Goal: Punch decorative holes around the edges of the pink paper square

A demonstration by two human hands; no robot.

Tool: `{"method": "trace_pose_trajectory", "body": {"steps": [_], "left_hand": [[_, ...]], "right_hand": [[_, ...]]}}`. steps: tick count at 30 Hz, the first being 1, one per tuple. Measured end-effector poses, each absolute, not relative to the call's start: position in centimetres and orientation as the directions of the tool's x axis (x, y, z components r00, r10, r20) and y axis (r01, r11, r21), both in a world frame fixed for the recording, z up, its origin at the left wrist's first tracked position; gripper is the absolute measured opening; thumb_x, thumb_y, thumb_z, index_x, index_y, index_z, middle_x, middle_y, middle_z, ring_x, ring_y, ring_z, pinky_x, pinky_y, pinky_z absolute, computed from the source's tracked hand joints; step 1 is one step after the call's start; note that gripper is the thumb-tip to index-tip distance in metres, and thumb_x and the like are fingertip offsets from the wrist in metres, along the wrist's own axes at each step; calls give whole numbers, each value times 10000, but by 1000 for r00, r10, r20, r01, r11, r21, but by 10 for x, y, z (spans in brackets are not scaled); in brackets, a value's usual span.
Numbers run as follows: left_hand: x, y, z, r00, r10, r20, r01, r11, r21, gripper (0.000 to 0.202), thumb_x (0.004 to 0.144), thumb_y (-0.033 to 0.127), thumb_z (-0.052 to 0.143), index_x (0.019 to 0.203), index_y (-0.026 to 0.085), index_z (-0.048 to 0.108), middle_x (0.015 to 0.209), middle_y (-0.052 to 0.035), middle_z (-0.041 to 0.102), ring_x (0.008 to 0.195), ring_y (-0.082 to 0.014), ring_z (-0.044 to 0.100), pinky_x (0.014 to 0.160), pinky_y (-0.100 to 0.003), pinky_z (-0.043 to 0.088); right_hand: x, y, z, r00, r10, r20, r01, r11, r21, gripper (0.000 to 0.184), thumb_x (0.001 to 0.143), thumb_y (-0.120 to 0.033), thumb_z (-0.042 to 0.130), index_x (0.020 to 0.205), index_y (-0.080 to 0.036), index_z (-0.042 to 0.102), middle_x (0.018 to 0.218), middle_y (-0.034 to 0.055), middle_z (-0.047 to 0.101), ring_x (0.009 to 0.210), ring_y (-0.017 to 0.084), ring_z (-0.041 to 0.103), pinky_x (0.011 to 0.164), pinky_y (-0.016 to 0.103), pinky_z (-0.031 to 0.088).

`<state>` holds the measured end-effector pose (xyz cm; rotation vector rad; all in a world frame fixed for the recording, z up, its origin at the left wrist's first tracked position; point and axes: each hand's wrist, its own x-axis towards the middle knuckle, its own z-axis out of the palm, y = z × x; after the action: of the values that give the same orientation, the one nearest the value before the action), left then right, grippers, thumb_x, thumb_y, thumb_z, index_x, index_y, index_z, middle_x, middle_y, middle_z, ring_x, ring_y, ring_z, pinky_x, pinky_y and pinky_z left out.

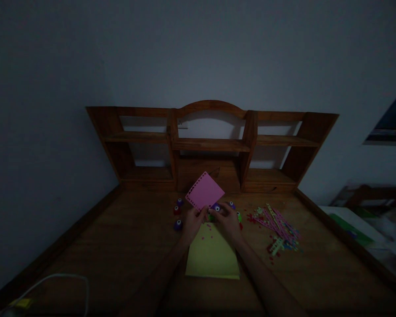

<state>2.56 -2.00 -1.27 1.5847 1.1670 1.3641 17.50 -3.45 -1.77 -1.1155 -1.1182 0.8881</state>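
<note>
A square of pink paper (206,191), with a row of punched holes along its upper-left edge, is held up on one corner. My left hand (194,223) is closed on its lower corner. Fingers of my right hand (228,221) are wrapped round a small purple craft punch (216,207) at the paper's lower edge. Beneath both hands lies a stack of yellow paper (212,256) with several tiny pink cut-outs (207,237) on it. Whether the paper is inside the punch's slot is hidden by my fingers.
Left of my hands stand a red punch (177,210) and purple punches (178,225); others sit to the right, including a purple one (231,205). Punched paper strips (279,224) and scattered bits lie farther right. A wooden shelf (211,144) backs the desk. A white cable (66,275) curves front left.
</note>
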Motion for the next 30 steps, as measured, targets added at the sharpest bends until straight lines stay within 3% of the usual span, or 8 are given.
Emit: {"method": "trace_pose_trajectory", "body": {"steps": [3,8,17,23,30], "left_hand": [[26,-21,-10,41,944,327,190,-328,925,464,842,481,579,503,164,585,451,-10,536,442,-133,486,483,-234,335],[26,-22,-9,36,941,336,176,-337,925,450,827,484,603,506,168,588,459,-9,543,450,-135,493,496,-236,346],[25,-21,-12,53,942,332,229,-335,914,463,837,498,579,523,158,584,479,-11,554,462,-135,509,496,-232,341],[25,-17,-20,117,938,325,220,-344,913,461,858,504,541,571,145,578,507,2,555,486,-125,508,499,-216,342],[24,-18,-21,152,943,297,218,-325,920,473,843,531,550,575,142,570,516,-8,559,495,-132,522,500,-220,358]], "right_hand": [[177,-35,-16,190,972,138,-130,164,-978,510,614,-511,803,976,-174,678,589,-17,610,488,136,515,473,248,405],[180,-35,-12,190,973,127,-159,158,-975,514,598,-478,825,989,-182,673,548,-45,570,469,129,501,470,247,395],[175,-32,-21,149,982,113,-175,138,-975,533,573,-434,852,1000,-191,645,578,-43,604,512,144,554,508,254,427],[176,-35,-15,124,992,30,-302,67,-951,486,566,-398,873,964,-201,678,690,-14,667,532,120,545,519,249,417],[177,-33,-14,6,1000,25,-512,25,-858,292,625,-364,854,825,-193,726,790,18,691,590,104,540,543,240,400]]}}
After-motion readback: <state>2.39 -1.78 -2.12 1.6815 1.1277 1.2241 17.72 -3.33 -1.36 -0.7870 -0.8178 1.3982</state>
